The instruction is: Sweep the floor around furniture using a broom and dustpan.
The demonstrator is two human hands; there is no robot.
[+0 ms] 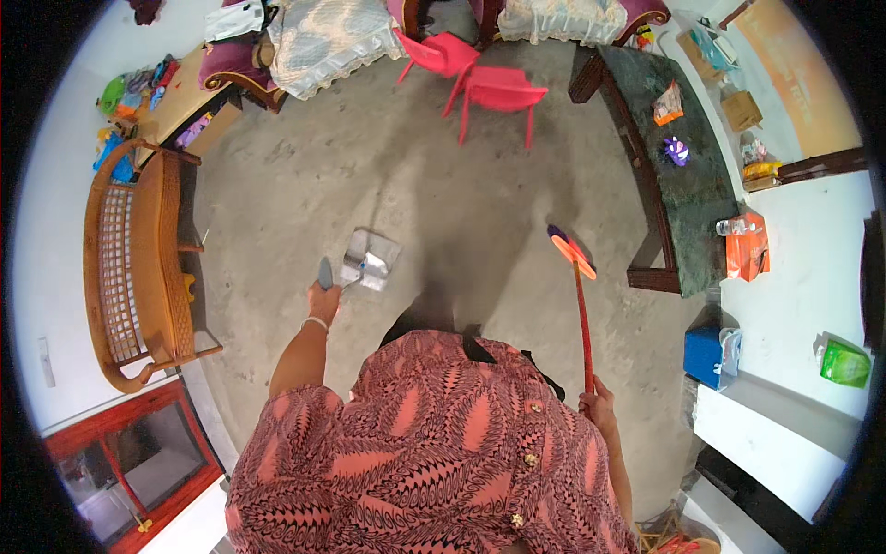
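My left hand, with a pale bracelet at the wrist, grips the handle of a metal dustpan. The grey-blue end of that handle sticks out past my fingers. The pan hangs over or rests on the concrete floor; I cannot tell which. On the other side, my right hand is closed around the red stick of a broom. An orange broom head with dark bristles is at its far end, out ahead of me near the floor.
Two red plastic chairs stand ahead. A wooden bench is at the left wall, and a dark-topped table runs along the right. A blue box sits by the right wall. Cloth-covered sofas line the back.
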